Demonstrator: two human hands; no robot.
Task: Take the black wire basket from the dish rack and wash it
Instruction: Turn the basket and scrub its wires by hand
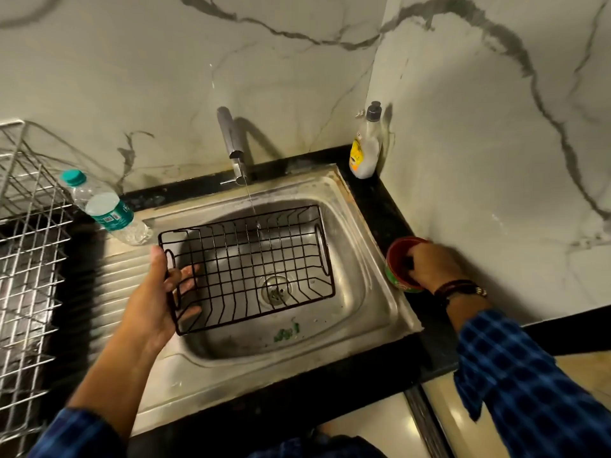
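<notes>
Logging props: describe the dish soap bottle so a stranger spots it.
On the black counter behind the steel sink's far right corner, where the marble walls meet, stands the dish soap bottle. Unlike the clear, teal-capped water bottle left of the sink, it has a dark cap and yellow label.

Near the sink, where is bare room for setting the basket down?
Free: the ribbed drainboard between water bottle, dish rack and left hand holding the basket; the narrow black counter between soap bottle and red tub. Crowded: the tub corner, where the right hand reaches.
</notes>
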